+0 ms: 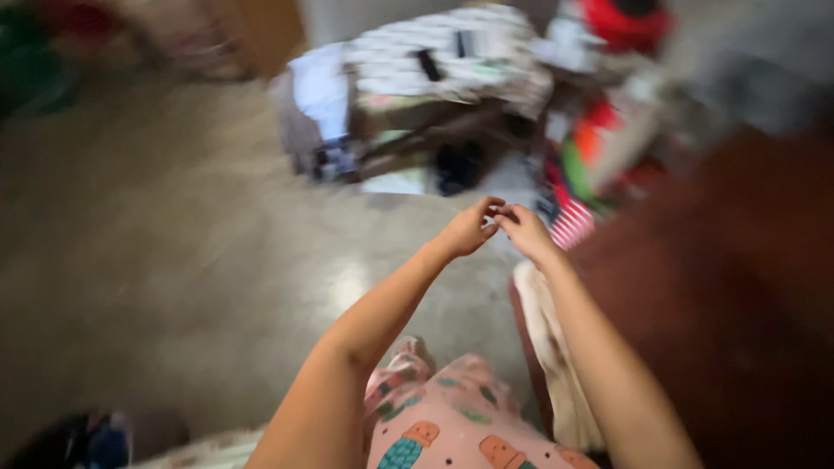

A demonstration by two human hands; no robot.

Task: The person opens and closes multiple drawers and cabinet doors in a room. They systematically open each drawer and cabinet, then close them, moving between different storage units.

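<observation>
Cream cloth (pixel 556 365) under right hand (pixel 524 231) | left hand (pixel 469 229) fingertips touching | grip contents blurred, cannot tell

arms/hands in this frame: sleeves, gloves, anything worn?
Both arms are bare from above the elbow down: no sleeves in view. Left hand and right hand wear no gloves; motion blur hides any rings or bands. Below them, a pink garment with teal and orange shapes.

Both hands, left hand (pixel 466 230) and right hand (pixel 524 231), meet fingertip to fingertip above a grey floor (pixel 174 260). A blurred heap of clothes (pixel 434 78) lies beyond them. Whether they pinch anything cannot be told.
</observation>
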